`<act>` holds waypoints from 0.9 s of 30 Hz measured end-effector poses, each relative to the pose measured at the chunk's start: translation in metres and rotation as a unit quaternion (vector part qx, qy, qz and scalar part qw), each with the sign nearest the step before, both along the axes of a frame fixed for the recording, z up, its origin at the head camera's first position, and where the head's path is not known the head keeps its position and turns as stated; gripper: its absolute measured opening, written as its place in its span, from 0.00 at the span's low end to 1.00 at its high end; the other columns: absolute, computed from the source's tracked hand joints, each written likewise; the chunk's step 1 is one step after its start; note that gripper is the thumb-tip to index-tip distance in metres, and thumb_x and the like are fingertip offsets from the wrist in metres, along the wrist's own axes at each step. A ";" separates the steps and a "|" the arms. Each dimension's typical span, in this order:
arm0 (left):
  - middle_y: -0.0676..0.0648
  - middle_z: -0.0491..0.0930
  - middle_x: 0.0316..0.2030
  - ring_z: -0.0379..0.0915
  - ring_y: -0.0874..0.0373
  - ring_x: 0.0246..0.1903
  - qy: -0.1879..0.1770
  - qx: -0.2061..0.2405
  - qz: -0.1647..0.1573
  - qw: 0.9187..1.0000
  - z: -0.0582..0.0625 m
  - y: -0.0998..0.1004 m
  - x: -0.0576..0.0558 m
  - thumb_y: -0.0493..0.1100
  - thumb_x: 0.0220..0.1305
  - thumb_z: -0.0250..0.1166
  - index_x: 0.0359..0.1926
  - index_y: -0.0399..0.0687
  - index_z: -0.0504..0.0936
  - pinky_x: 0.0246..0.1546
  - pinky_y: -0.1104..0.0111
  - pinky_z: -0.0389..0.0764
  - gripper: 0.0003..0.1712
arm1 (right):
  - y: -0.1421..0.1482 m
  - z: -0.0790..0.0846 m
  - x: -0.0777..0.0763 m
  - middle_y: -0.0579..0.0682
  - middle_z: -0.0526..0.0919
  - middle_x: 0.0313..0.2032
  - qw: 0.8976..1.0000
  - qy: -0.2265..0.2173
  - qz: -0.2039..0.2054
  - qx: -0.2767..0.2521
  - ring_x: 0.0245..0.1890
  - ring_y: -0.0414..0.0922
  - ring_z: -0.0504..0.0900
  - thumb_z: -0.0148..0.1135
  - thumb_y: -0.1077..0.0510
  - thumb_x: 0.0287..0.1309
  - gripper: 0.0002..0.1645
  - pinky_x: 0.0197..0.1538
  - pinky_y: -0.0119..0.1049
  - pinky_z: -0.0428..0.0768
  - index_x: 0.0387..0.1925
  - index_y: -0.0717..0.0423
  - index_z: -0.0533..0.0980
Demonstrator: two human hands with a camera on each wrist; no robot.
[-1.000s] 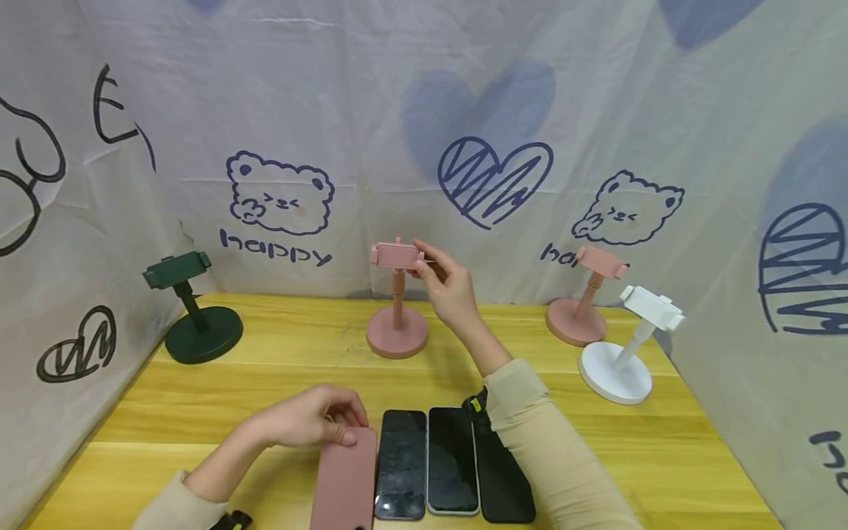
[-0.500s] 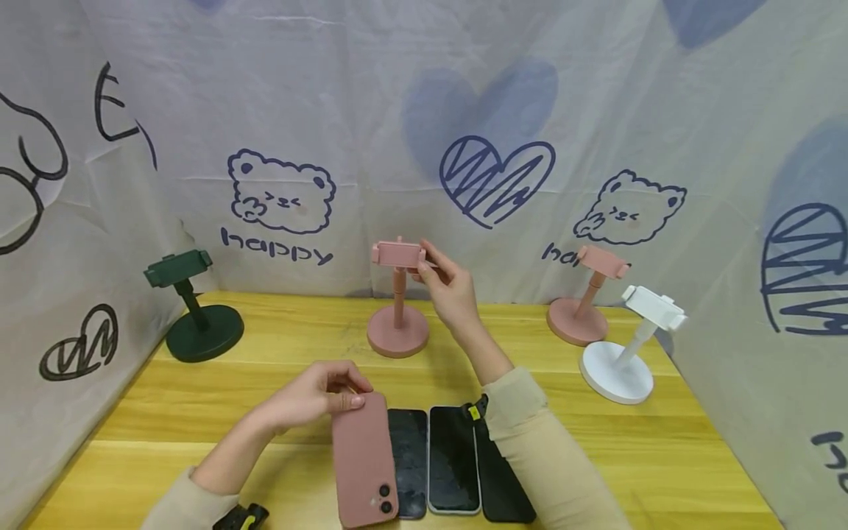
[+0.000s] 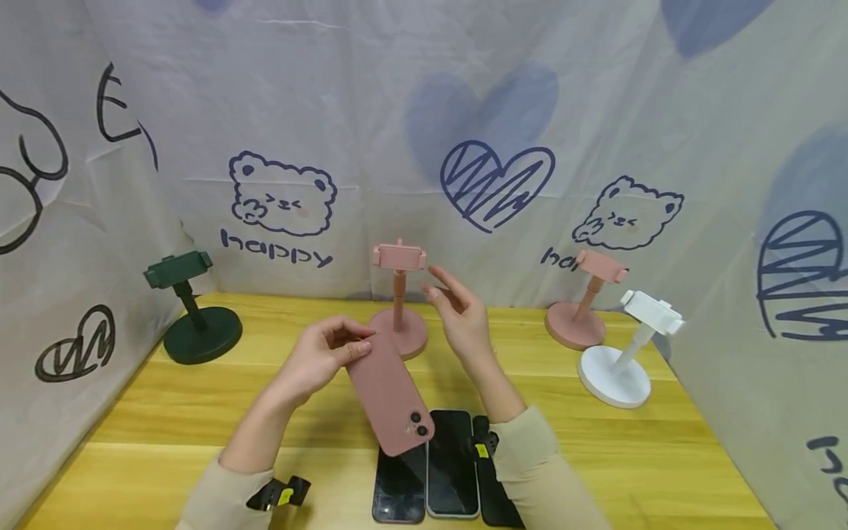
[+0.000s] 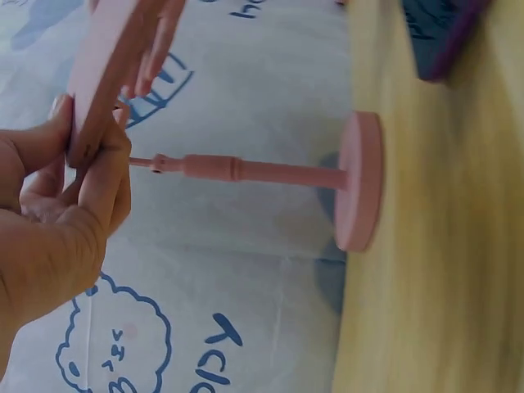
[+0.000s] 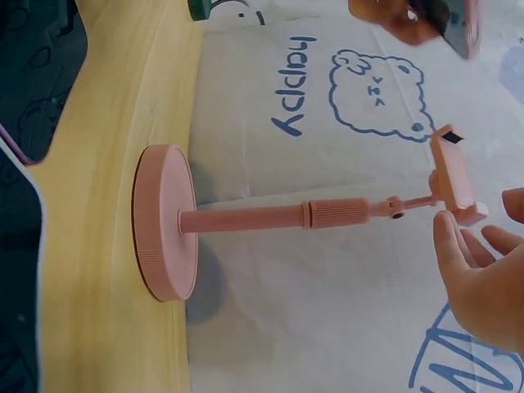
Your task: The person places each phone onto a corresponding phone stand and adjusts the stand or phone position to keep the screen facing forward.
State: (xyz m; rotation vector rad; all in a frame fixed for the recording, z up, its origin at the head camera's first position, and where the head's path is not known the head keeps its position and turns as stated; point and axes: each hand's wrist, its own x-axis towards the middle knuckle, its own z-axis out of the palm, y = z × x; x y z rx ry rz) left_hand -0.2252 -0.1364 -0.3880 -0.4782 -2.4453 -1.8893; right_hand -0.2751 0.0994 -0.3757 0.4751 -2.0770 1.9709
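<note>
My left hand (image 3: 316,359) pinches the end of a pink phone (image 3: 389,397), thumb on its back and fingers beneath. The phone is tilted above the table, its two camera lenses at the lower end. Behind it stands a pink phone stand (image 3: 400,258), whose base is partly covered by the phone in the head view. Beside the right end of the stand's clamp is my right hand (image 3: 466,320), fingers loosely spread and holding nothing. In the right wrist view, its fingertips (image 5: 443,225) sit close by the clamp (image 5: 454,176).
Three dark phones lie side by side in front: a left one (image 3: 399,489), a middle one (image 3: 453,471) and a right one (image 3: 493,497), partly under my sleeve. A green stand (image 3: 202,335) is at left; another pink stand (image 3: 576,325) and a white stand (image 3: 615,375) are at right.
My left hand has lifted the pink phone from beside the dark phones and carried it forward toward the middle stand. My right hand has let go of the clamp and drawn slightly right.
</note>
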 end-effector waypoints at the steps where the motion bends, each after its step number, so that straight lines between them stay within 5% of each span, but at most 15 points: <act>1: 0.39 0.84 0.48 0.81 0.60 0.41 0.006 0.010 0.015 1.000 0.002 0.002 -0.001 0.36 0.67 0.67 0.49 0.39 0.84 0.39 0.71 0.84 0.12 | 0.001 -0.001 0.004 0.52 0.81 0.63 1.000 -0.002 -0.003 0.000 0.57 0.51 0.84 0.57 0.57 0.72 0.23 0.62 0.40 0.82 0.67 0.47 0.75; 6: 0.47 0.83 0.43 0.80 0.63 0.41 0.024 0.074 0.094 0.993 0.007 0.009 -0.002 0.34 0.66 0.66 0.50 0.35 0.83 0.40 0.74 0.84 0.12 | 0.006 -0.009 0.020 0.57 0.84 0.57 1.000 -0.009 -0.003 0.008 0.50 0.43 0.86 0.58 0.56 0.72 0.20 0.59 0.35 0.83 0.63 0.46 0.78; 10: 0.55 0.83 0.38 0.80 0.63 0.40 0.049 0.113 0.162 0.979 0.007 0.015 -0.002 0.32 0.64 0.68 0.47 0.35 0.84 0.38 0.76 0.84 0.11 | 0.010 -0.015 0.031 0.55 0.83 0.58 0.999 -0.020 0.017 0.023 0.51 0.45 0.87 0.59 0.54 0.72 0.20 0.59 0.36 0.84 0.62 0.51 0.78; 14: 0.53 0.83 0.38 0.81 0.63 0.42 0.080 0.147 0.206 0.964 0.008 0.023 -0.003 0.31 0.63 0.68 0.46 0.35 0.84 0.39 0.77 0.85 0.11 | 0.014 -0.018 0.039 0.55 0.83 0.59 0.997 -0.043 0.045 0.046 0.53 0.48 0.86 0.61 0.53 0.70 0.21 0.53 0.35 0.85 0.62 0.52 0.78; 20: 0.43 0.83 0.42 0.81 0.61 0.41 0.090 0.190 0.229 0.951 0.011 0.036 -0.009 0.30 0.64 0.67 0.48 0.33 0.83 0.40 0.76 0.86 0.11 | 0.020 -0.017 0.041 0.51 0.84 0.58 0.991 -0.059 0.048 0.115 0.52 0.46 0.83 0.66 0.50 0.65 0.24 0.51 0.33 0.82 0.62 0.45 0.78; 27: 0.46 0.83 0.43 0.81 0.60 0.42 0.080 0.196 0.211 0.954 0.009 0.040 -0.009 0.32 0.65 0.67 0.49 0.36 0.83 0.41 0.75 0.86 0.12 | 0.022 -0.016 0.042 0.53 0.86 0.54 0.990 -0.032 0.021 0.138 0.47 0.47 0.83 0.69 0.52 0.63 0.24 0.46 0.33 0.83 0.60 0.47 0.79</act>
